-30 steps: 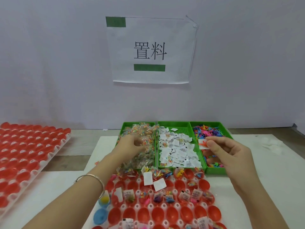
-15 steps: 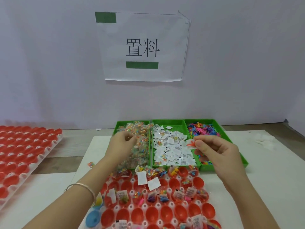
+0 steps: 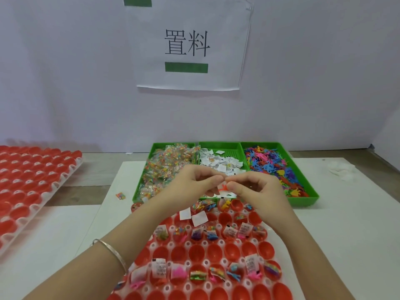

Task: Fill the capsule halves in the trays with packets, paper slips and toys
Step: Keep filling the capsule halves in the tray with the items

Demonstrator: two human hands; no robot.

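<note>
Pinching 1 orange toy (image 3: 224, 188), left hand (image 3: 192, 187) and right hand (image 3: 259, 191) (both grips curled tight), half-hiding the slip bin (image 3: 229, 153).

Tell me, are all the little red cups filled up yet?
Not yet. Done: two rows of red halves in the front tray hold slips and toys. In hand: the right hand pinches an orange toy over a white slip, fingertips meeting the left hand, whose load is hidden. Left: the empty row between them, the nearest row, and the side tray, which looks unfilled.
</note>
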